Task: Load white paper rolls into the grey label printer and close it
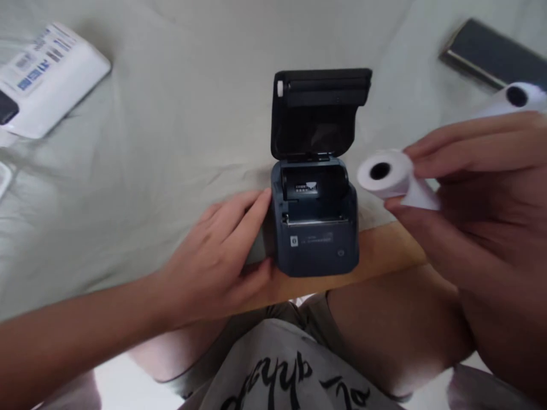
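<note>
A small dark blue receipt printer (317, 247) stands near the front edge of the table. Its black lid (320, 122) is swung up and back, so the paper bay shows, with a small label inside. My left hand (226, 245) rests against the printer's left side, fingertips touching it and thumb near the lower corner. To the right of the printer, my right hand (474, 216) pinches a white paper roll (391, 177) between thumb and fingers. The roll's dark core faces me, and a loose end of paper hangs beside my thumb.
A second paper roll (491, 105) lies behind my right hand, partly hidden. Beyond it is a dark rectangular object (498, 54). At the far left sits a white package with printed labels (64, 74). A pale cloth (171, 114) covers the table, whose wooden edge (393, 247) shows in front.
</note>
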Available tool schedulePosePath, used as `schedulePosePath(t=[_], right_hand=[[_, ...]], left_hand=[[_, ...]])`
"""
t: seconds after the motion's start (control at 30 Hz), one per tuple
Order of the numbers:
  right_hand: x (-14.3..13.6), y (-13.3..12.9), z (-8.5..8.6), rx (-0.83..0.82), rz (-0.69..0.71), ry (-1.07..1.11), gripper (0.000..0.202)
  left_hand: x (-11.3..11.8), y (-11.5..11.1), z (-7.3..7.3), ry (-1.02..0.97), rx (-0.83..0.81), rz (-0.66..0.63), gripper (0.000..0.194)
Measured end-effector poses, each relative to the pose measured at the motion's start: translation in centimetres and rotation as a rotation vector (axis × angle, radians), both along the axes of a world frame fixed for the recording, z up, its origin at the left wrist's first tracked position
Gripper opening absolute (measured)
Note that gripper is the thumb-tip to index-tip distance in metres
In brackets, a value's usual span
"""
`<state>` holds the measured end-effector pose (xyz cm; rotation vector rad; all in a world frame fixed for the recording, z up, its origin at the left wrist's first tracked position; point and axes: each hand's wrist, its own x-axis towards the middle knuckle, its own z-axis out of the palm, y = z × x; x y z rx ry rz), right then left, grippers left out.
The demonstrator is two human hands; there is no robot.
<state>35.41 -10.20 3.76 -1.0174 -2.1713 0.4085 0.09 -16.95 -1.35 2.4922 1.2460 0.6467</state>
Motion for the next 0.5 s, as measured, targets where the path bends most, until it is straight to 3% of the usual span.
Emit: schedulePosePath(t=[0.1, 0.17, 0.27, 0.5], right_hand=[[-0.6, 0.0, -0.9, 0.098, 0.048, -0.05, 0.018], [-0.3, -0.6, -1.8, 0.112, 0.065, -0.048, 0.019], [0.4, -1.7, -2.5, 0.105, 0.052, -0.026, 0.018], [1.1, -2.1, -1.9, 0.041, 0.012, -0.022, 0.01]], left_hand=[[0.0, 0.5, 0.0, 0.019, -0.022, 0.013, 0.08], [-0.1, 0.7, 0.0, 0.06, -0.062, -0.047, 0.082], [0.1, 0.7, -0.2, 0.045, -0.032, 0.001, 0.081], [0.3, 0.1, -0.1, 0.025, -0.07, 0.034, 0.08]])
